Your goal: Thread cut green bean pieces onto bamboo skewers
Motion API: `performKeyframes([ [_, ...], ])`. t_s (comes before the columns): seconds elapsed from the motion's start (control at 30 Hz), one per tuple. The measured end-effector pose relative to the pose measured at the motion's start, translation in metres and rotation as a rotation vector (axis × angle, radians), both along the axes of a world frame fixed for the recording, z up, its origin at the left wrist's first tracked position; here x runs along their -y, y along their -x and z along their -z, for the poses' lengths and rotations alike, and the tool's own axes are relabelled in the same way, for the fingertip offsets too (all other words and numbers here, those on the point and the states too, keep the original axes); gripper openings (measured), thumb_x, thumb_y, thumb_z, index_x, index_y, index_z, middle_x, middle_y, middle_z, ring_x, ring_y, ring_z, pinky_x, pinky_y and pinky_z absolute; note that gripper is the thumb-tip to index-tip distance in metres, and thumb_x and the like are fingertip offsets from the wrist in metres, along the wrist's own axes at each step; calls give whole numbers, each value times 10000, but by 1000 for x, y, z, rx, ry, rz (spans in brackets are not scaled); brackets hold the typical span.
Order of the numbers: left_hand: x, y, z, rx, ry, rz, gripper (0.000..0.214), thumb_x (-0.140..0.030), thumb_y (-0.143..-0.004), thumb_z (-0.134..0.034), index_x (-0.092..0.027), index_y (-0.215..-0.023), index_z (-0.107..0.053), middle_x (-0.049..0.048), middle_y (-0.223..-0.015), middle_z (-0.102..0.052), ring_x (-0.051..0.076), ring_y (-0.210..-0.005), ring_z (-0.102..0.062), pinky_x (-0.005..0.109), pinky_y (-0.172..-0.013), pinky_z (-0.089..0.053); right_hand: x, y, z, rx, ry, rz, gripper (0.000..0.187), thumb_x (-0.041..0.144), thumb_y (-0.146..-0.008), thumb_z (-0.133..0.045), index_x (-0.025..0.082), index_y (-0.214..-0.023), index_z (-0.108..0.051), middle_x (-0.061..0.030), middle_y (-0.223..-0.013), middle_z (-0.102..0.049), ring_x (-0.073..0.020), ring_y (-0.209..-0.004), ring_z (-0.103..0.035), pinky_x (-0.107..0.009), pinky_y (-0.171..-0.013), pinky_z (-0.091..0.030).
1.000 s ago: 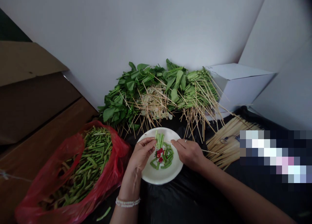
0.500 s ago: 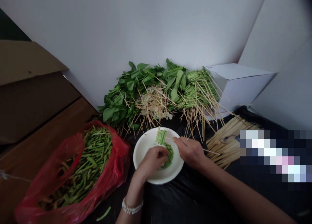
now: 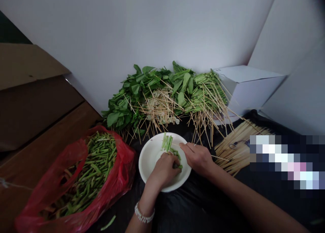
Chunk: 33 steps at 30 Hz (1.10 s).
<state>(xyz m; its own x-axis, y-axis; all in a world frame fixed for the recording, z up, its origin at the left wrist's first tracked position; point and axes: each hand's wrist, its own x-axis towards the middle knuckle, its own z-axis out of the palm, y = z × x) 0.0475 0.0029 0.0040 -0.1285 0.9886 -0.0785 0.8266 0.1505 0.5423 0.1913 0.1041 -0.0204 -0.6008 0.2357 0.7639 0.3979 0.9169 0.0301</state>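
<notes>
A white bowl (image 3: 148, 162) holds cut green bean pieces (image 3: 175, 153). My left hand (image 3: 166, 168), with a beaded bracelet at the wrist, dips into it, its fingers curled closed around bean pieces; a green end shows by the fingertips, the rest is hidden. At the bowl's right rim my right hand (image 3: 198, 157) grips a bamboo skewer (image 3: 220, 158), whose blunt end sticks out behind the hand. Several bean pieces sit side by side on its front part, a threaded row (image 3: 167, 142) above the bowl's far side.
To the left stands a red plastic bag (image 3: 124, 158) full of green beans (image 3: 101, 152). Behind the bowl lie skewered leafy greens (image 3: 134, 87), pale skewered pieces (image 3: 162, 101) and skewered beans (image 3: 207, 94). Loose skewers (image 3: 236, 145) with scissors (image 3: 233, 145) are at right, near a white box (image 3: 256, 87).
My left hand has shifted slightly right within the bowl, now reaching over the loose bean pieces with its fingers around them. My right hand and the skewer have barely moved.
</notes>
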Motion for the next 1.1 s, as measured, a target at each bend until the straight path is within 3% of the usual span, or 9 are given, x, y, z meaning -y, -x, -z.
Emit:
performKeyframes([
  [0.17,3,-2,-4,-16,-12,67,111,-162,-672,-596,-208,-742,-669,56,-814,-648,222,-786,-558,309,-678,-366,0,0,0,-7,-6,-10,220,132,-890,-464,104,-1028,-633,-18,-699,-596,-124,-595,-514,-276,-562,-344],
  [0.37,4,10,-3,82,-47,28,87,-196,-714,-579,-198,-775,-641,30,-710,-650,180,-645,-552,279,-589,-335,1,0,-1,6,4,-10,230,123,-898,-450,103,-1033,-635,-20,-691,-589,-120,-610,-513,-262,-579,-351],
  [0.57,4,37,-6,240,-130,-177,89,-274,-744,-602,-189,-759,-621,19,-695,-655,176,-637,-573,272,-590,-378,1,0,-1,9,0,-1,214,141,-899,-473,108,-1028,-641,-18,-697,-590,-120,-604,-507,-266,-569,-347],
  [0.73,2,47,-11,626,-214,-354,158,-294,-720,-670,-169,-744,-576,-28,-657,-592,117,-586,-550,235,-570,-410,0,0,-2,-15,-10,-7,208,154,-910,-474,109,-1019,-646,-20,-710,-602,-119,-597,-505,-266,-574,-353],
  [0.93,3,50,-14,1250,-324,-541,317,-240,-645,-794,-163,-887,-605,-2,-815,-676,97,-706,-634,228,-708,-502,0,-1,0,-8,-3,-13,218,148,-918,-460,110,-1043,-634,-20,-718,-606,-119,-618,-517,-259,-586,-358],
  [1.1,3,53,-13,1393,-421,-567,450,-100,-592,-815,-159,-997,-628,32,-891,-715,139,-854,-681,243,-825,-520,0,0,0,-28,9,-35,206,145,-918,-469,98,-1029,-636,-23,-711,-601,-120,-609,-521,-260,-585,-359],
])
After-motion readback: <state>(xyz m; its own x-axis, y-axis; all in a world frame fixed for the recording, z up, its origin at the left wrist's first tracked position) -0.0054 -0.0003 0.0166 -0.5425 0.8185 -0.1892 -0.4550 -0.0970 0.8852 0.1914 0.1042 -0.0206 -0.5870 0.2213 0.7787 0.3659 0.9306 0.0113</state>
